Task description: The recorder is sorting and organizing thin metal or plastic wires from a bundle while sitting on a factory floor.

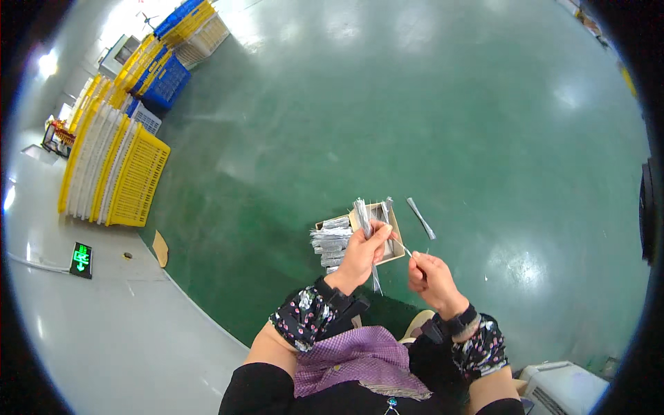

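Observation:
My left hand [361, 256] is closed round a bundle of thin silver wires [361, 213], whose ends splay out above and below the fist. To its right, my right hand [434, 280] pinches a thin strand [402, 245] that runs across to the left hand's fingertips. Under the hands stands a shallow cardboard box [397, 242], partly hidden by the left hand, with more silver wire in it. Several silver wire bundles [332, 242] are piled at the left side of the box. A single bundle, narrowed at its middle, [420, 218] lies on the floor to the right.
Stacked yellow and white plastic crates [138, 178] stand by the wall at the left, with blue crates [162, 81] farther back. A piece of cardboard [160, 249] rests at the wall's foot. At the lower right is a white boxy appliance [564, 387]. The floor [415, 124] is green and shiny.

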Tool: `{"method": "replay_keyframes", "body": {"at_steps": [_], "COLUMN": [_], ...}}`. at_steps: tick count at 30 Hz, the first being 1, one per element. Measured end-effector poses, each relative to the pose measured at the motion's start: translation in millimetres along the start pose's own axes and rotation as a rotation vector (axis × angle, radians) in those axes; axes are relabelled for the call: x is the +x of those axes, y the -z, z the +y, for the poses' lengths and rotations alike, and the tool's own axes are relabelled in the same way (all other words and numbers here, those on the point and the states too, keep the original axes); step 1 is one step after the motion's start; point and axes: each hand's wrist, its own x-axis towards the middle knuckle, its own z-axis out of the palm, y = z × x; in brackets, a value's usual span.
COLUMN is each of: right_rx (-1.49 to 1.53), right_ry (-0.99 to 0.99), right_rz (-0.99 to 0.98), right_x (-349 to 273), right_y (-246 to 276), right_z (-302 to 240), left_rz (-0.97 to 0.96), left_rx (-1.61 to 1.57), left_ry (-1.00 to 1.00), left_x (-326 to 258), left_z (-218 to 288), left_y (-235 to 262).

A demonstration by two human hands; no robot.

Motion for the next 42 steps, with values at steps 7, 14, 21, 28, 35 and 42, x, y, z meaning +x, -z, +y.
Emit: {"method": "replay_keyframes", "body": {"at_steps": [7,14,21,28,35,42], "right_rx": [-1.095,-1.448,-0.173,-0.957,-1.805,-1.388], "right_ry": [0.82,1.297,0.41,0.895,1.519,1.268], "right_rz": [0.282,0.392,-0.021,0.161,0.337,0.356], "right_x": [-3.4,-20.8,-22.4,-34.9,-27.7,-28.9], "right_y": [-10.1,-24.3,-20.5,-48.9,-34.8,-35.1], "right_z": [2.9,-7.3,-13.5,-30.8,-36.3,-20.3], "left_rz": [-0.03,-0.039,-0.114,-0.109,-0.005,-0.024], "left_rx": [0.189,0.172,0.073,0.038,0.169,0.12], "left_ry": [-0.201,-0.274,-0.291,-0.412,-0.353,-0.283], "left_x": [1.5,-4.9,-7.5,-22.3,-8.6,-9.4], "left_z": [13.7,18.2,25.0,53.9,36.8,35.8], "left_y": [-7.9,-15.6,-32.5,-53.1,-29.7,-41.3]}}
